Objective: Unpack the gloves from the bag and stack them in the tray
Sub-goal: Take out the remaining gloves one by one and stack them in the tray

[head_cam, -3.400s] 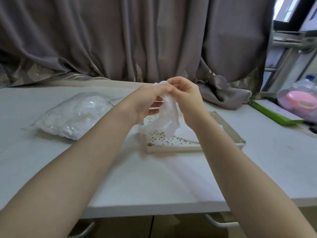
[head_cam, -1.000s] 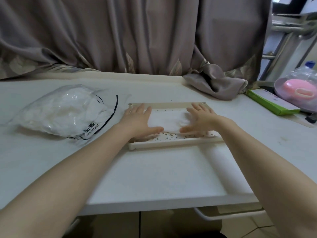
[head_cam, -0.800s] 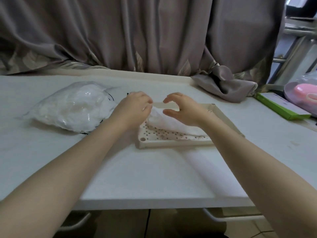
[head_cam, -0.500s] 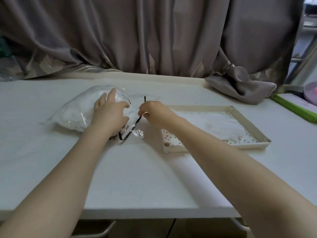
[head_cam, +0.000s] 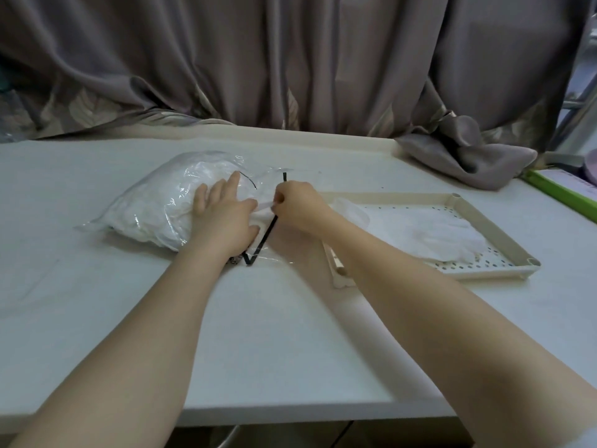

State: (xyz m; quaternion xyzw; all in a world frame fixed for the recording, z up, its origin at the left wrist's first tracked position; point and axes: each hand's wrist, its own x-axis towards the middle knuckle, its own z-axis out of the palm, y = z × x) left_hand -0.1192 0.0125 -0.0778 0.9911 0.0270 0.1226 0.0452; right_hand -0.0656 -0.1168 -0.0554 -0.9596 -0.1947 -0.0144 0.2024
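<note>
A clear plastic bag (head_cam: 151, 205) stuffed with white gloves lies left of centre on the white table. My left hand (head_cam: 223, 215) presses flat on the bag near its black-edged opening, fingers straight. My right hand (head_cam: 298, 205) pinches a thin white glove (head_cam: 263, 212) at the bag's mouth. To the right stands a cream perforated tray (head_cam: 499, 232) with white gloves (head_cam: 423, 232) lying flat in it.
A grey curtain hangs behind the table, and a fold of it (head_cam: 468, 160) rests on the back right corner. A green-edged box (head_cam: 562, 195) lies at the far right. The table's front edge (head_cam: 290, 412) runs below my forearms.
Earlier both hands smoothed a glove flat in the tray. They then moved left to the bag; now my left hand presses the bag and my right pinches a glove at its opening.
</note>
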